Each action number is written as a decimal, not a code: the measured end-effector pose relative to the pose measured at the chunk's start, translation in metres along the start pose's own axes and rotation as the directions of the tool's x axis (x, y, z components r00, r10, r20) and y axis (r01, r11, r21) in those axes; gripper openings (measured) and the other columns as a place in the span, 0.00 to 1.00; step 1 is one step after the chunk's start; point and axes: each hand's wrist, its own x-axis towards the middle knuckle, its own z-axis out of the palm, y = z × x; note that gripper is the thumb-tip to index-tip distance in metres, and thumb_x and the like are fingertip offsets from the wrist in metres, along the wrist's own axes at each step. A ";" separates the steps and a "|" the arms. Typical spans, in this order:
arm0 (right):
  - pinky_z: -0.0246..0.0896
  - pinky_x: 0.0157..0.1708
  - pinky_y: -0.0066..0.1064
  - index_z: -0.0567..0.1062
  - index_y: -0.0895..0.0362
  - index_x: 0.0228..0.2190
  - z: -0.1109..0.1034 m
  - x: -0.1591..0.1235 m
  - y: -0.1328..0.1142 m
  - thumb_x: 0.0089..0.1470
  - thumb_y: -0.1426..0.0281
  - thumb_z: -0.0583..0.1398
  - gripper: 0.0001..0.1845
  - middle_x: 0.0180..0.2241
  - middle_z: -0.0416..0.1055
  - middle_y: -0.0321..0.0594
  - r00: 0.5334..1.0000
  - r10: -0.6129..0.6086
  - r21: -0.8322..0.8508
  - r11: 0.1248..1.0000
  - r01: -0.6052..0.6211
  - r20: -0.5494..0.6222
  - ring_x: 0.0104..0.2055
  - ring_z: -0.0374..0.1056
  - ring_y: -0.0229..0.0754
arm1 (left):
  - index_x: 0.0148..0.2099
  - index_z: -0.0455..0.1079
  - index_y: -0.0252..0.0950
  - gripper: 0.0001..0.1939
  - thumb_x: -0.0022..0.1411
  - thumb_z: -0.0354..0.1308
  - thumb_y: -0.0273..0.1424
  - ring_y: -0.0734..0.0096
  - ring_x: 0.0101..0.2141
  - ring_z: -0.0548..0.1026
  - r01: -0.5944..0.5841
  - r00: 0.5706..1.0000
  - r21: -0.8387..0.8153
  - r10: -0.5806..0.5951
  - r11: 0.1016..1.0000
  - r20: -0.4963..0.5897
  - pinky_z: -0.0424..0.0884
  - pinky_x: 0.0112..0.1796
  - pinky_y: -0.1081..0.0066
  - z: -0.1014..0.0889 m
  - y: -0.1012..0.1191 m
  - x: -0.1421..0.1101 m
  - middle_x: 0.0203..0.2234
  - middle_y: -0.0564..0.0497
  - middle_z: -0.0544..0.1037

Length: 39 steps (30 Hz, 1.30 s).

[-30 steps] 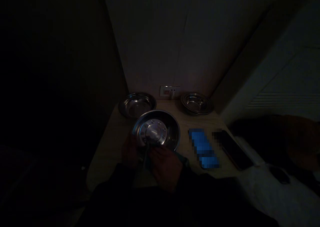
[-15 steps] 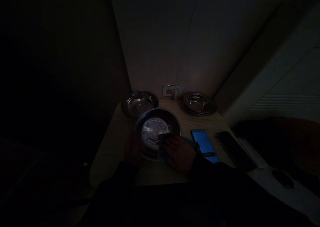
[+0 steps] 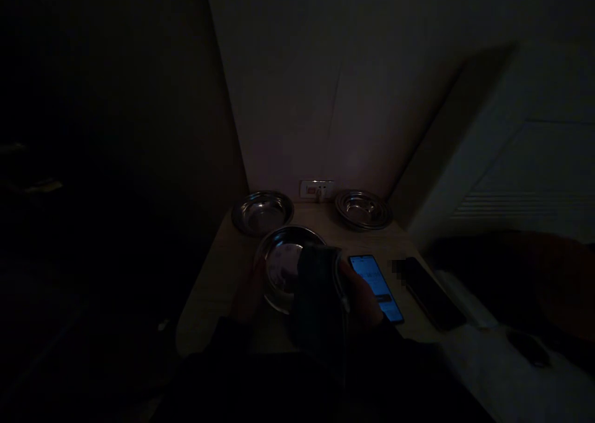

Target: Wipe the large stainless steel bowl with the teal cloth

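Observation:
A shiny metal basin (image 3: 282,265) stands on the small wooden table (image 3: 209,286), nearest to me. My left hand (image 3: 250,289) grips its left rim; the fingers are dim in the low light. In my right hand (image 3: 362,296) hangs a dark cloth (image 3: 318,299) with a pale edge, held up over the basin's right side and covering part of it. The hand is closed round the cloth.
Behind stand another metal basin (image 3: 263,214) at left and a stack of metal bowls (image 3: 362,210) at right. A wall socket (image 3: 317,189) sits between them. A lit phone (image 3: 376,286) and a dark flat object (image 3: 434,294) lie at right.
My right hand has lifted the cloth off the basin's inside and drawn it up and right. The left hand stays at the rim. The view has tilted slightly up.

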 end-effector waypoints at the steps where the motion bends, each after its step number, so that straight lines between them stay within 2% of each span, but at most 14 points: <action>1: 0.67 0.44 0.42 0.76 0.59 0.39 -0.001 -0.002 -0.004 0.59 0.56 0.46 0.26 0.32 0.77 0.44 1.000 -0.019 -0.020 1.000 0.019 0.021 0.43 0.72 0.49 | 0.53 0.69 0.39 0.27 0.60 0.46 0.50 0.55 0.51 0.71 0.033 0.999 0.022 -0.033 0.999 0.020 0.65 0.49 0.59 -0.002 0.002 0.001 0.50 0.43 0.74; 4: 0.66 0.46 0.44 0.77 0.55 0.36 -0.004 -0.008 -0.011 0.58 0.53 0.44 0.28 0.33 0.77 0.43 0.989 -0.145 -0.173 0.974 0.148 0.025 0.43 0.71 0.50 | 0.54 0.68 0.39 0.29 0.58 0.48 0.51 0.53 0.53 0.69 0.102 0.992 0.063 -0.106 0.993 0.072 0.63 0.51 0.56 -0.006 0.007 0.007 0.52 0.42 0.72; 9: 0.65 0.48 0.45 0.78 0.51 0.31 -0.014 -0.015 -0.010 0.57 0.51 0.47 0.25 0.26 0.76 0.41 0.972 -0.235 -0.311 0.925 0.217 -0.018 0.43 0.71 0.52 | 0.53 0.69 0.39 0.26 0.60 0.46 0.49 0.54 0.52 0.70 0.034 0.996 0.146 -0.045 0.989 0.074 0.63 0.51 0.56 -0.012 0.009 0.014 0.52 0.42 0.72; 13: 0.65 0.47 0.45 0.78 0.52 0.27 -0.015 -0.018 -0.011 0.57 0.51 0.45 0.28 0.22 0.75 0.41 0.976 -0.217 -0.251 0.945 0.208 -0.007 0.43 0.71 0.52 | 0.54 0.66 0.34 0.29 0.59 0.47 0.48 0.53 0.51 0.70 0.044 0.999 0.212 -0.043 0.976 -0.010 0.64 0.50 0.56 -0.023 0.018 0.000 0.51 0.36 0.72; 15: 0.65 0.47 0.45 0.78 0.52 0.28 -0.014 -0.020 -0.012 0.57 0.50 0.45 0.28 0.21 0.75 0.40 0.980 -0.201 -0.213 0.957 0.198 0.010 0.43 0.72 0.51 | 0.57 0.63 0.33 0.34 0.53 0.54 0.49 0.49 0.47 0.73 0.062 0.989 0.289 -0.020 0.955 -0.147 0.66 0.46 0.53 -0.027 0.027 -0.018 0.50 0.34 0.72; 16: 0.66 0.47 0.44 0.78 0.51 0.29 -0.013 -0.021 -0.012 0.57 0.50 0.46 0.27 0.22 0.75 0.40 0.982 -0.190 -0.195 0.962 0.190 0.019 0.42 0.72 0.51 | 0.53 0.66 0.35 0.31 0.53 0.54 0.49 0.51 0.45 0.74 0.042 0.980 0.292 0.018 0.955 -0.199 0.68 0.44 0.56 -0.028 0.032 -0.030 0.49 0.37 0.73; 17: 0.66 0.46 0.44 0.78 0.51 0.31 -0.011 -0.022 -0.012 0.57 0.50 0.45 0.27 0.22 0.76 0.40 0.983 -0.180 -0.181 0.966 0.182 0.029 0.42 0.72 0.50 | 0.47 0.70 0.36 0.26 0.53 0.54 0.49 0.54 0.43 0.75 0.014 0.981 0.234 0.032 0.972 -0.192 0.70 0.43 0.59 -0.027 0.037 -0.042 0.46 0.39 0.76; 20: 0.66 0.45 0.43 0.77 0.54 0.34 -0.004 -0.025 -0.011 0.59 0.49 0.42 0.31 0.24 0.76 0.40 0.988 -0.133 -0.142 0.980 0.142 0.073 0.41 0.73 0.50 | 0.45 0.71 0.36 0.24 0.47 0.59 0.44 0.58 0.43 0.76 0.029 0.996 -0.015 -0.027 0.999 0.089 0.71 0.43 0.63 -0.018 0.049 -0.074 0.40 0.44 0.79; 22: 0.66 0.44 0.43 0.77 0.56 0.35 0.001 -0.027 -0.011 0.59 0.49 0.40 0.34 0.26 0.77 0.42 0.988 -0.099 -0.126 0.985 0.114 0.118 0.42 0.73 0.49 | 0.49 0.69 0.36 0.28 0.45 0.63 0.40 0.58 0.42 0.76 0.130 0.948 -0.099 -0.095 0.986 0.305 0.71 0.42 0.63 -0.010 0.052 -0.087 0.40 0.45 0.80; 23: 0.67 0.44 0.42 0.77 0.57 0.36 0.002 -0.029 -0.011 0.59 0.49 0.39 0.35 0.27 0.77 0.43 0.986 -0.090 -0.118 0.987 0.107 0.137 0.42 0.73 0.49 | 0.48 0.70 0.35 0.27 0.45 0.63 0.39 0.58 0.41 0.77 0.176 0.936 -0.090 -0.138 0.980 0.323 0.72 0.41 0.63 -0.008 0.052 -0.090 0.38 0.45 0.80; 27: 0.67 0.45 0.42 0.74 0.57 0.42 -0.008 -0.036 -0.004 0.58 0.47 0.39 0.35 0.37 0.77 0.45 0.973 -0.142 -0.096 0.982 0.162 0.182 0.46 0.71 0.48 | 0.42 0.72 0.35 0.19 0.51 0.60 0.42 0.59 0.40 0.77 0.168 0.968 -0.082 -0.149 0.982 0.202 0.71 0.41 0.64 -0.007 0.047 -0.095 0.39 0.45 0.80; 31: 0.63 0.50 0.44 0.68 0.54 0.50 -0.028 -0.045 0.005 0.48 0.51 0.61 0.31 0.49 0.71 0.45 0.938 -0.218 -0.294 0.909 0.295 0.269 0.51 0.67 0.49 | 0.46 0.68 0.35 0.21 0.52 0.58 0.42 0.60 0.40 0.76 0.111 0.987 -0.110 -0.097 0.988 0.127 0.70 0.40 0.65 -0.012 0.045 -0.098 0.39 0.46 0.79; 34: 0.61 0.52 0.47 0.73 0.53 0.46 -0.035 -0.051 0.002 0.52 0.56 0.59 0.22 0.48 0.72 0.46 0.932 -0.258 -0.421 0.838 0.347 0.255 0.51 0.67 0.50 | 0.45 0.68 0.36 0.22 0.50 0.59 0.41 0.59 0.42 0.75 0.119 0.988 -0.122 -0.105 0.985 0.114 0.70 0.41 0.64 -0.013 0.044 -0.099 0.40 0.45 0.78; 39: 0.64 0.49 0.41 0.80 0.51 0.34 -0.036 -0.061 -0.016 0.57 0.61 0.56 0.13 0.58 0.61 0.42 0.825 -0.247 -0.393 0.786 0.478 0.509 0.54 0.65 0.49 | 0.46 0.68 0.36 0.22 0.49 0.58 0.40 0.62 0.35 0.77 0.179 0.971 -0.261 -0.129 0.949 0.199 0.71 0.34 0.66 -0.015 0.048 -0.097 0.37 0.47 0.79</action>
